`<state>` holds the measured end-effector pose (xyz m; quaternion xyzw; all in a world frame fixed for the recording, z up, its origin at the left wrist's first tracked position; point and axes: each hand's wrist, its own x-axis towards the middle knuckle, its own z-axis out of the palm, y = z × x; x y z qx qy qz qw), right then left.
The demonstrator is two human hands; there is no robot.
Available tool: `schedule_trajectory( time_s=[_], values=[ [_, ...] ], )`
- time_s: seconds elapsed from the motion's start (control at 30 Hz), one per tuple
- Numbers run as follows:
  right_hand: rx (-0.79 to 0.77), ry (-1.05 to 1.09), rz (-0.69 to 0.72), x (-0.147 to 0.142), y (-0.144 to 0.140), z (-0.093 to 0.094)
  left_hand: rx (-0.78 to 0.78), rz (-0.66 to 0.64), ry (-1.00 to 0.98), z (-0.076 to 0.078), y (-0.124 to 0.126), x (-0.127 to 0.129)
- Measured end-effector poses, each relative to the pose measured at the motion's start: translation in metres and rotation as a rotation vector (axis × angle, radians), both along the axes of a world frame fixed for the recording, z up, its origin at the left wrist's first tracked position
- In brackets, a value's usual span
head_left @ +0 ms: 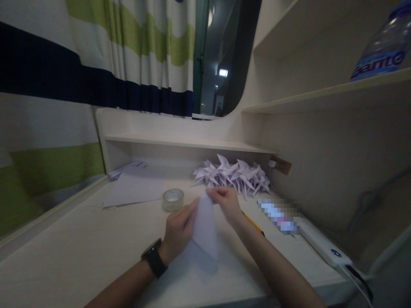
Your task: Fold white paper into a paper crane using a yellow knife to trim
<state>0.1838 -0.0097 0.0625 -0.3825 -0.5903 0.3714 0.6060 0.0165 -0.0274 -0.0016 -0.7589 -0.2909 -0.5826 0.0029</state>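
Both hands on a folded white paper piece (204,229) held just above the desk (80,256): left hand (178,231) grips its left edge, right hand (226,200) pinches the top tip. Tape roll (172,199) sits just beyond the left hand. Pile of folded paper shapes (234,173) lies at the back, loose sheets (135,188) far left.

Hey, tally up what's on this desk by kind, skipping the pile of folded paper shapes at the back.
Folded paper piece, held between the left hand and right hand: 1
Tape roll: 1
Flat paper sheets: 1 stack, sheet number unclear
White power bank: 1
Yellow pencil: 1
Total: 5
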Motion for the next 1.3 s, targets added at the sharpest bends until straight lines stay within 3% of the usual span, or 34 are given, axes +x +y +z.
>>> schedule_trajectory(
  time_s=[0.27, 0.53, 0.73, 1.0, 1.3],
  values=[
    [-0.025, 0.076, -0.025, 0.002, 0.005, -0.013, -0.052, -0.009, 0.026, -0.003, 0.004, 0.001],
    [-0.106, 0.146, -0.033, 0.01, 0.014, -0.008, -0.073, -0.026, 0.063, -0.003, 0.003, 0.003],
    [-0.037, 0.111, -0.095, 0.008, 0.017, -0.012, -0.129, -0.028, 0.054, -0.001, 0.004, 0.004],
    [-0.079, 0.017, -0.016, 0.006, 0.018, -0.035, -0.157, -0.016, 0.037, -0.003, 0.008, 0.003],
    [-0.139, 0.132, 0.021, 0.007, 0.017, -0.038, -0.165, -0.021, 0.054, -0.003, 0.006, 0.004]
  ],
)
